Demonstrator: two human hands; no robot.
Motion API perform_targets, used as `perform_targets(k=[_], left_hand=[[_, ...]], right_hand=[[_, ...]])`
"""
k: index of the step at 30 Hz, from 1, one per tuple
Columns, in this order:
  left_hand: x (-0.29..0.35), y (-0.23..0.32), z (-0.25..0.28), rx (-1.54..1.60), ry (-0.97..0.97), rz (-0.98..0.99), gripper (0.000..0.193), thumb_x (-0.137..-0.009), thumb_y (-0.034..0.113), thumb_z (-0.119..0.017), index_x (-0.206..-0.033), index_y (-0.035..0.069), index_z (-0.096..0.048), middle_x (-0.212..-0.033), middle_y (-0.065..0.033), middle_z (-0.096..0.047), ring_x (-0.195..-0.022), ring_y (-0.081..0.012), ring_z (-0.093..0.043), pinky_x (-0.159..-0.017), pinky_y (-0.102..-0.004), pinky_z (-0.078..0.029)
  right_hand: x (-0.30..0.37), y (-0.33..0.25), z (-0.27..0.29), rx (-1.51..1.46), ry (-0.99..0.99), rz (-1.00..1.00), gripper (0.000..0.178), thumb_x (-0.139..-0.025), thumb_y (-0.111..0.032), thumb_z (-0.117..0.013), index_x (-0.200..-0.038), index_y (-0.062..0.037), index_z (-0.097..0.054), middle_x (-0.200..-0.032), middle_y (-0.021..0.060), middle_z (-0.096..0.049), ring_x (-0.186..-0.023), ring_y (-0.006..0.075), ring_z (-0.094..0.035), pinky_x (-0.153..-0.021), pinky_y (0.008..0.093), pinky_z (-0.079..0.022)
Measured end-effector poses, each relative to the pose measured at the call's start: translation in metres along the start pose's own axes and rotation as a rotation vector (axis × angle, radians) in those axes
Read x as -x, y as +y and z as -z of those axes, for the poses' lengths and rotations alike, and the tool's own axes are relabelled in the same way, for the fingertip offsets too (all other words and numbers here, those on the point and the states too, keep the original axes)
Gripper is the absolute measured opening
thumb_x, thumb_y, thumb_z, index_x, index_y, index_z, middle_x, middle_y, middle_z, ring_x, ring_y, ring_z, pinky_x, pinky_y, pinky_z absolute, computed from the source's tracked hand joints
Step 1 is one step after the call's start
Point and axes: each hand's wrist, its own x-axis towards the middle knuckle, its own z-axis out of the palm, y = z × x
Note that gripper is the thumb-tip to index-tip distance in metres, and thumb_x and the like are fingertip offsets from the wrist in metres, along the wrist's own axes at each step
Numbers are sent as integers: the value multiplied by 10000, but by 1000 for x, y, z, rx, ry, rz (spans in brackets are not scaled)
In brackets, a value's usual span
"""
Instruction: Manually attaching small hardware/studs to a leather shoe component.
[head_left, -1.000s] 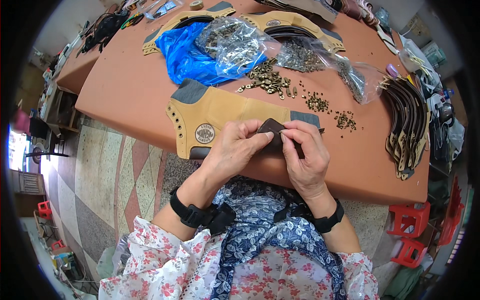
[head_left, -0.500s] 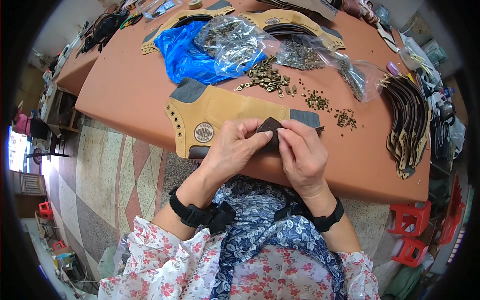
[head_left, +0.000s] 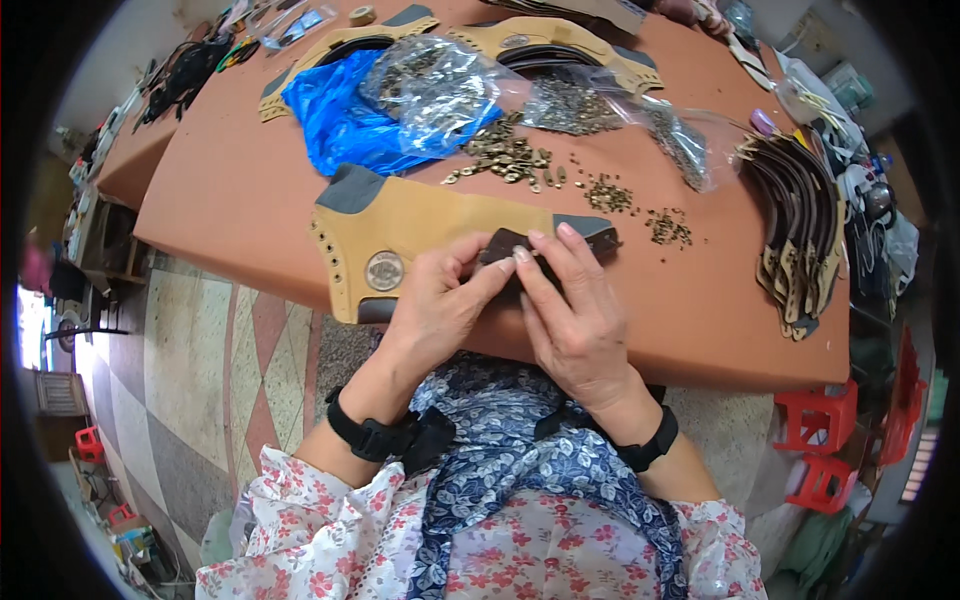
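Note:
A tan shoe upper with grey end pieces and a row of eyelets lies at the table's near edge. Its dark brown flap is raised at the right end, between my hands. My left hand pinches this flap between thumb and bent fingers. From the other side, my right hand grips the flap's edge, thumb tip close to the left thumb and longer fingers laid over the brown leather. Whether a small fitting sits between the fingertips cannot be made out.
Bronze-coloured oval fittings and small eyelets lie loose beyond the upper. Clear bags of metal parts and a blue bag stand behind them. Stacked dark uppers lie at right; red stools stand below.
My right hand's fingers have stretched out and spread over the brown flap, and more of it shows toward the right. The left hand keeps its pinch. The whole view has shifted slightly.

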Motion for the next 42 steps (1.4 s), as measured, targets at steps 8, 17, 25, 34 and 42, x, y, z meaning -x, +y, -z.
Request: perform_targets(k=[8,17,25,34,42], left_hand=[[0,11,-5,-73,64,98,207,-993,107,-651,-1140,-29,-705,-981,6,-707,-862,-38,-614,-767,-210,-506],[-2,7,-8,-115,101,89,206,-977,92,-663,-1124,-45,-707,-970,-8,-721,-839,-37,-619,-767,-205,-505],[-2,4,-7,-147,101,83,192,-974,94,-653,-1100,-40,-707,-955,-2,-717,-821,-34,-611,-744,-198,-497],[3,13,0,8,55,71,201,-935,76,-680,-1102,-25,-727,-931,13,-703,-784,-23,-570,-698,-193,-447],[3,7,13,181,59,131,163,-953,52,-654,-1078,-29,-720,-762,39,-633,-606,-20,-505,-534,-195,-357]], right_hand=[[17,33,48,-73,26,-229,328,-866,-39,-683,-1194,-57,-691,-1284,167,-638,-1243,375,-593,-1023,456,-489],[21,135,102,246,-117,-481,108,-898,-85,-646,-924,-11,-722,-866,183,-678,-838,389,-664,-749,459,-526],[9,152,95,424,-325,-327,109,-858,-56,-585,-773,-29,-648,-843,180,-674,-777,408,-665,-684,503,-529],[6,143,95,462,-290,-319,82,-877,-100,-597,-814,-52,-617,-850,185,-666,-779,429,-661,-686,512,-532],[-23,9,52,-298,69,-230,130,-801,33,-746,-905,-5,-679,-904,120,-675,-838,289,-671,-765,377,-552]])
